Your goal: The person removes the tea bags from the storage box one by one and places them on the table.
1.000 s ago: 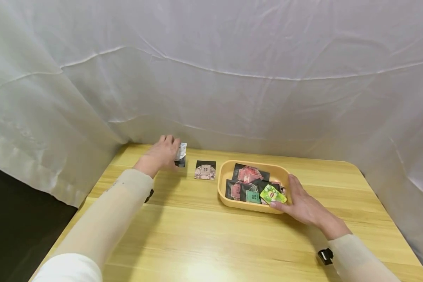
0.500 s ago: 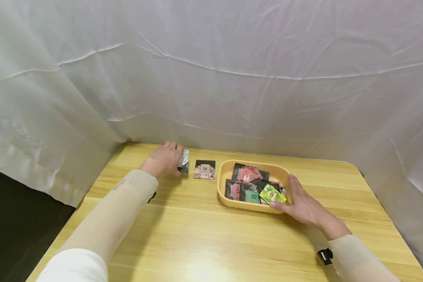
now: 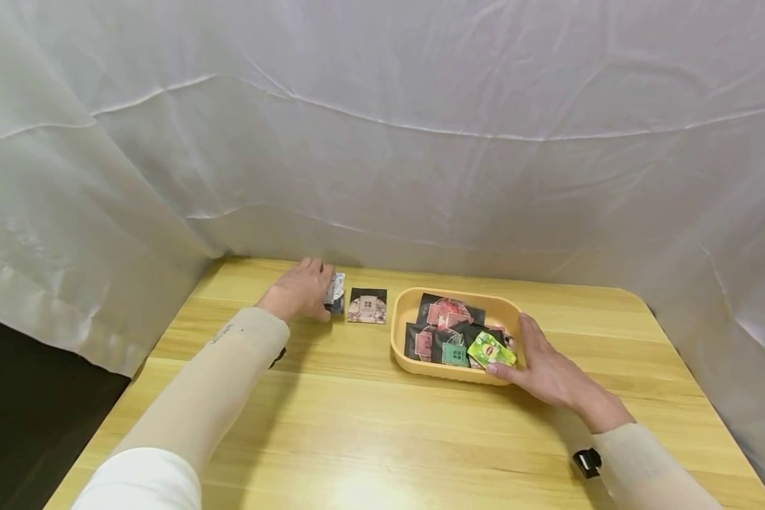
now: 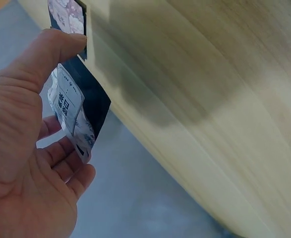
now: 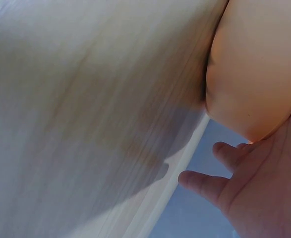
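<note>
Near the table's back edge, my left hand [image 3: 298, 289] pinches a tea sachet [image 4: 78, 104] with a black end and a pale, printed label. Its thumb is at one edge and curled fingers at the other, covering part of the sachet in the head view. Just right of it lies a black and pink tea sachet [image 3: 367, 307], flat on the wood. At the right end of the yellow plastic tray [image 3: 392, 333], my right hand [image 3: 551, 372] holds the rim, thumb over the front corner; two outer fingers [image 5: 202, 184] stick out beside the wall.
Inside the tray are several black sachets with red or green labels [image 3: 454, 354] and a green-yellow sachet [image 3: 492, 350] on top. A pale curtain [image 3: 421, 177] hangs close behind the wooden table [image 3: 357, 432].
My left hand has shifted slightly right and toward me, bringing its sachet closer to the pink one. My right hand stays at the tray.
</note>
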The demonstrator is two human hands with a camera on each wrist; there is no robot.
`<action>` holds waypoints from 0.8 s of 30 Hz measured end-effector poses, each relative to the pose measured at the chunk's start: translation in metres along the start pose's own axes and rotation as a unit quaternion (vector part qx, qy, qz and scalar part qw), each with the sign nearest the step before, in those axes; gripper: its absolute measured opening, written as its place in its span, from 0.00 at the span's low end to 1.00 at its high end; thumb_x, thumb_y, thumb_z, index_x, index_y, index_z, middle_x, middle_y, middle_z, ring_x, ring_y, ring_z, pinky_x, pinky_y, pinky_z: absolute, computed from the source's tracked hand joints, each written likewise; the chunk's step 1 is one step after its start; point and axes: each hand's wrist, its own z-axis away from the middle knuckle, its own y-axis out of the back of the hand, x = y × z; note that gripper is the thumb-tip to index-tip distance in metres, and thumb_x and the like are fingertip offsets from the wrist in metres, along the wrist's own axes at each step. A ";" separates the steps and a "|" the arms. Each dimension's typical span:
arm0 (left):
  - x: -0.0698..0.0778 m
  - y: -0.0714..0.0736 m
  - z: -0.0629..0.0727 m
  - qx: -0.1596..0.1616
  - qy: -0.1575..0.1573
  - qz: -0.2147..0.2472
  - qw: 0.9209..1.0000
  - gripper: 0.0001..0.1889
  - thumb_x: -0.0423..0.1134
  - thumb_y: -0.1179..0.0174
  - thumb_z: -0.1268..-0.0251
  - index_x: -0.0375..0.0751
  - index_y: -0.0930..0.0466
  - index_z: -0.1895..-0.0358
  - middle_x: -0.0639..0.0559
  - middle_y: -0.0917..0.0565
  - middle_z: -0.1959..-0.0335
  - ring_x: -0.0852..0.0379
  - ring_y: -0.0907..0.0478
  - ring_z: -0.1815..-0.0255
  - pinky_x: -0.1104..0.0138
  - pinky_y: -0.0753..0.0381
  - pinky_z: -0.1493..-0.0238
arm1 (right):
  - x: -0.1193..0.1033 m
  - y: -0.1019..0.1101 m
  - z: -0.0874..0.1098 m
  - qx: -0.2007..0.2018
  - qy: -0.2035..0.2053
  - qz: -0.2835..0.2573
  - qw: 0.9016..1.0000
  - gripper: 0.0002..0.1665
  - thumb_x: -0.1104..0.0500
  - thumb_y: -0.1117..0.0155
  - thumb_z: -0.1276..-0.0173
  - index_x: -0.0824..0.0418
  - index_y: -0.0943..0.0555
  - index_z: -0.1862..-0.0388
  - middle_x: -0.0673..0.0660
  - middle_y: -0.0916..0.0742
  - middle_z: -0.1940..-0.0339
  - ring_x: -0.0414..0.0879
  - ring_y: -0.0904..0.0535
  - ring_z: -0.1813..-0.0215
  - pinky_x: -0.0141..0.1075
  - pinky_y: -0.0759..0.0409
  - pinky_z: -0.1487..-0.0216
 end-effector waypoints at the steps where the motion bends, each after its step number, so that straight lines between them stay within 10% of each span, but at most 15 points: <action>1: 0.000 -0.001 0.000 -0.001 0.000 0.002 1.000 0.52 0.58 0.22 0.45 0.32 0.37 0.24 0.36 0.25 0.38 0.41 0.29 0.37 0.49 0.26 0.27 | 0.000 0.000 0.000 0.000 0.000 0.000 1.000 0.75 0.22 0.43 0.29 0.62 0.76 0.14 0.73 0.61 0.13 0.80 0.52 0.18 0.74 0.40 0.25; 24: 0.006 -0.002 -0.002 -0.077 0.002 0.048 0.996 0.50 0.50 0.24 0.40 0.33 0.40 0.20 0.31 0.32 0.26 0.38 0.33 0.27 0.47 0.27 0.25 | -0.004 -0.001 0.010 -0.001 -0.003 0.001 1.000 0.75 0.22 0.43 0.29 0.65 0.73 0.14 0.74 0.59 0.13 0.79 0.48 0.18 0.73 0.35 0.26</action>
